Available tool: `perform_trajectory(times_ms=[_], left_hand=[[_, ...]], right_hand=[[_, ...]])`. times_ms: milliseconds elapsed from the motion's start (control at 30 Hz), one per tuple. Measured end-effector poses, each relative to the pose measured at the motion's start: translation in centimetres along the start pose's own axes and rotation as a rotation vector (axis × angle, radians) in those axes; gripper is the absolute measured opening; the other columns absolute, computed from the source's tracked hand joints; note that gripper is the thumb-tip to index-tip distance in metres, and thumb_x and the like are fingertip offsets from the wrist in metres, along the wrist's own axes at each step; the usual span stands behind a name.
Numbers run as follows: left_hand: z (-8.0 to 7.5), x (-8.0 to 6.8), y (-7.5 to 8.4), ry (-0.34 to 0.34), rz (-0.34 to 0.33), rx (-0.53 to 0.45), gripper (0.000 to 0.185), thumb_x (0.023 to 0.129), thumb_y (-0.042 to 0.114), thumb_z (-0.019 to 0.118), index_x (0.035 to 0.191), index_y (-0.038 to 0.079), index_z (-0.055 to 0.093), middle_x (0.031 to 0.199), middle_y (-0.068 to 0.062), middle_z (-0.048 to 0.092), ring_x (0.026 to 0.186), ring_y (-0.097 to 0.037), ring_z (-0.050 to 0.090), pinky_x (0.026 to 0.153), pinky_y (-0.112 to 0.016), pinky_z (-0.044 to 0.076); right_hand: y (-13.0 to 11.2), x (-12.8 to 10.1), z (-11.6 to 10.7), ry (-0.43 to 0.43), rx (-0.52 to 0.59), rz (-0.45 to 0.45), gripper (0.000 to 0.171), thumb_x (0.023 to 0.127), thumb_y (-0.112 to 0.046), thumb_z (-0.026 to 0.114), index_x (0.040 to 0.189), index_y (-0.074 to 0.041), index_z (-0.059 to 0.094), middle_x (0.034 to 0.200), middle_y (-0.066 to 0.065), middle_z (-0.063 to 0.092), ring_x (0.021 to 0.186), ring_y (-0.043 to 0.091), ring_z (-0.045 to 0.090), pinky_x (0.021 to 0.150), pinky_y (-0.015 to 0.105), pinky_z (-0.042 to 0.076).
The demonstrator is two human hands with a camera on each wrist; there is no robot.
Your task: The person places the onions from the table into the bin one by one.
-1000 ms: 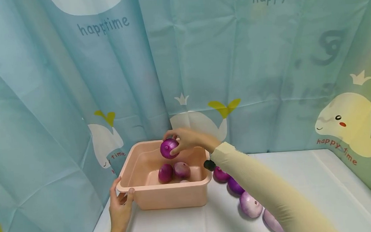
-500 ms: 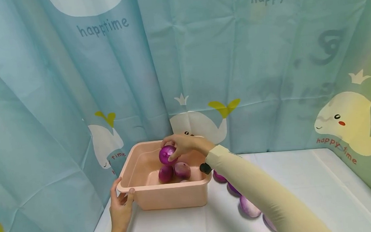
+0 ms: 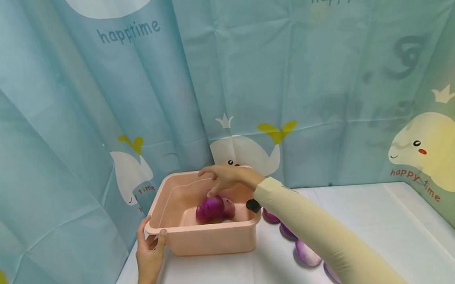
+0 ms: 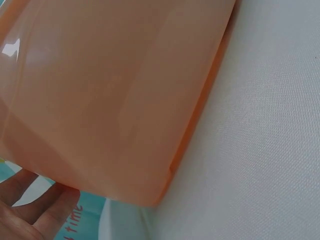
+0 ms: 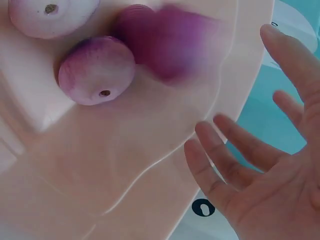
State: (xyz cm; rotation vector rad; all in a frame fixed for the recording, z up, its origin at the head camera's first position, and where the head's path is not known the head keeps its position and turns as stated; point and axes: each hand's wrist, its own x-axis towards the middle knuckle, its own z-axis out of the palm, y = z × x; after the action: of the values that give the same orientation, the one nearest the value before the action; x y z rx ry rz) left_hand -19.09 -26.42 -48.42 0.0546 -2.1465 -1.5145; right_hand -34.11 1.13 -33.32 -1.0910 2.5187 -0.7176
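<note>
Now the right hand hovers over the far side of the pink tub, fingers spread and straight, holding nothing; the right wrist view shows the open palm above the tub's rim. Just below it a dark purple onion sits among the others in the tub, blurred in the wrist view, so it looks free of the fingers and possibly rolling. Beside it lie a paler onion and a whitish one at the top edge. The left hand grips the tub's near-left corner, thumb hooked over the rim and fingers under it. More onions line up on the white table to the right of the tub, partly hidden by the sleeve. As for handling, I'd judge these onions firm, round and fairly light, with smooth, papery skin that can slip or flake, so a grip with fingertips wrapped around the widest part suits them best. Being round, they roll on landing. The tub looks like stiff, glossy plastic, light enough to skid, which fits that steadying hold on the corner.
</note>
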Motion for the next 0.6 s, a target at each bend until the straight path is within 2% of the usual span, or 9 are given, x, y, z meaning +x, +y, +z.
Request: perform_trajectory(times_ms=[133, 267, 333, 400, 467, 533, 600], left_hand=[[0.0, -0.1, 0.1, 0.006, -0.006, 0.001, 0.067, 0.102, 0.012, 0.065, 0.159, 0.018, 0.031, 0.158, -0.02, 0.04, 0.106, 0.019, 0.049, 0.083, -0.004, 0.045], [-0.1, -0.1, 0.1, 0.01, 0.0, 0.004, 0.067, 0.102, 0.011, 0.065, 0.159, 0.017, 0.032, 0.158, -0.02, 0.04, 0.105, 0.019, 0.049, 0.083, -0.004, 0.045], [-0.1, 0.0, 0.1, 0.008, -0.004, 0.017, 0.067, 0.102, 0.012, 0.065, 0.159, 0.017, 0.031, 0.158, -0.021, 0.04, 0.107, 0.015, 0.052, 0.083, -0.003, 0.045], [-0.2, 0.0, 0.1, 0.001, -0.01, 0.03, 0.067, 0.102, 0.014, 0.065, 0.159, 0.018, 0.03, 0.158, -0.022, 0.04, 0.114, 0.0, 0.059, 0.083, -0.003, 0.044], [-0.3, 0.0, 0.3, -0.007, -0.019, 0.031, 0.067, 0.102, 0.015, 0.064, 0.16, 0.019, 0.029, 0.159, -0.021, 0.039, 0.122, -0.02, 0.062, 0.083, -0.002, 0.043], [-0.3, 0.0, 0.4, -0.016, -0.024, 0.024, 0.067, 0.103, 0.016, 0.064, 0.16, 0.019, 0.028, 0.16, -0.021, 0.037, 0.127, -0.039, 0.058, 0.082, -0.002, 0.043], [-0.2, 0.0, 0.4, -0.022, -0.027, 0.013, 0.067, 0.103, 0.017, 0.064, 0.16, 0.02, 0.028, 0.161, -0.02, 0.036, 0.13, -0.046, 0.054, 0.082, -0.001, 0.042]], right_hand=[[0.0, -0.6, -0.5, 0.02, -0.012, -0.047, 0.078, 0.09, -0.032, 0.082, 0.155, -0.017, 0.042, 0.15, 0.014, 0.051, 0.136, 0.035, 0.051, 0.107, 0.045, 0.047], [0.2, -1.3, -0.8, 0.053, 0.01, -0.102, 0.075, 0.089, -0.028, 0.082, 0.153, -0.015, 0.045, 0.151, 0.015, 0.051, 0.136, 0.038, 0.05, 0.107, 0.047, 0.047], [0.4, -1.7, -1.0, 0.074, 0.03, -0.13, 0.074, 0.089, -0.025, 0.082, 0.152, -0.013, 0.046, 0.15, 0.016, 0.051, 0.135, 0.04, 0.048, 0.107, 0.049, 0.047], [0.6, -2.2, -1.3, 0.095, 0.047, -0.152, 0.072, 0.089, -0.022, 0.082, 0.151, -0.011, 0.048, 0.149, 0.017, 0.051, 0.135, 0.04, 0.047, 0.106, 0.051, 0.047], [0.9, -2.7, -1.5, 0.111, 0.058, -0.171, 0.071, 0.089, -0.019, 0.082, 0.15, -0.008, 0.048, 0.15, 0.017, 0.051, 0.134, 0.04, 0.047, 0.106, 0.052, 0.047], [1.2, -3.4, -1.7, 0.117, 0.075, -0.184, 0.07, 0.089, -0.017, 0.082, 0.15, -0.006, 0.049, 0.15, 0.017, 0.05, 0.134, 0.04, 0.047, 0.106, 0.052, 0.047], [1.5, -4.4, -1.9, 0.122, 0.107, -0.186, 0.07, 0.089, -0.014, 0.081, 0.15, -0.004, 0.048, 0.151, 0.017, 0.05, 0.135, 0.041, 0.048, 0.106, 0.052, 0.047]])
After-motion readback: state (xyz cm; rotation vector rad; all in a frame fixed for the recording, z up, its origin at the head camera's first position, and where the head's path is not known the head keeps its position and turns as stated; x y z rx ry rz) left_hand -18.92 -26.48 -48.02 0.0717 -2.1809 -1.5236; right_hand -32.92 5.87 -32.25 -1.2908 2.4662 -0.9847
